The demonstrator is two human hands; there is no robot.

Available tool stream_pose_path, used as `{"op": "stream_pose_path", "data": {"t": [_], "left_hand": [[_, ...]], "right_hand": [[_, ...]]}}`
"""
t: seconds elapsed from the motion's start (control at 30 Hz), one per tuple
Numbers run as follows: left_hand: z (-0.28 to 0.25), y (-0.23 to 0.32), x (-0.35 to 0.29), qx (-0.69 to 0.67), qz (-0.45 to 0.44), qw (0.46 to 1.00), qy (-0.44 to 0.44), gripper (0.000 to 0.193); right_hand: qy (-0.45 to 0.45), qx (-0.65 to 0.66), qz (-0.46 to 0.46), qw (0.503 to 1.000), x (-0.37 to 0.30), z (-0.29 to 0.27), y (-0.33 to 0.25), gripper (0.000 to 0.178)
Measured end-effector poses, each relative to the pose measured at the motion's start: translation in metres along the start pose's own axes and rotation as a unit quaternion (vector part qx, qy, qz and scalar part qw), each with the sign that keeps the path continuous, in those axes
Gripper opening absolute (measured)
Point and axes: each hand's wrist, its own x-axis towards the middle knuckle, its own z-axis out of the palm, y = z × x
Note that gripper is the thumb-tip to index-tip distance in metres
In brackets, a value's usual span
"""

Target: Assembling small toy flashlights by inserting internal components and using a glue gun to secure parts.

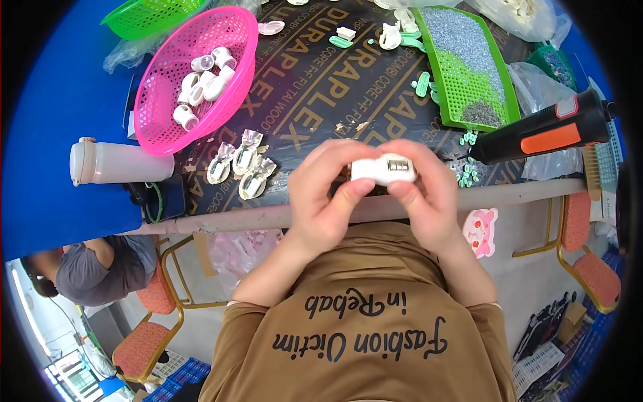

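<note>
Just above the table's near edge, my left hand [320,195] and my right hand [429,194] grip a small white rounded plastic casing [375,169] between them. Both thumbs press on its near side, with the other fingers wrapped round its ends. A row of small shiny metal pieces shows in a recess at its right end. To the left of my left hand lie several open white casing halves [254,179] with silvery parts inside. Small mint-green pieces [467,175] are scattered to the right of my right hand.
At the left stand a pink basket [246,67] of white plastic units and a white bottle [124,163]. A black-and-orange power screwdriver [542,134] lies at the right, near a green tray [445,114] of small metal parts. Another person [107,268] sits at the lower left.
</note>
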Motion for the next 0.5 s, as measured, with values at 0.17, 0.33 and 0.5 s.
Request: {"op": "stream_pose_path", "data": {"t": [0.17, 0.33, 0.5], "left_hand": [[-0.012, 0.005, 0.009, 0.030, 0.028, 0.995, -0.090, 0.044], [-0.016, 0.006, 0.007, 0.087, 0.051, 0.988, -0.116, 0.037], [-0.009, 0.004, 0.003, 0.059, 0.080, 0.994, -0.055, 0.029]], "right_hand": [[-0.024, 0.253, 0.304, 0.918, 0.013, -0.013, -0.010, 0.034], [-0.142, 0.261, 0.333, 0.895, 0.015, -0.022, -0.014, 0.032], [-0.080, -0.091, -0.101, 0.987, 0.007, -0.010, -0.011, 0.033]]}}
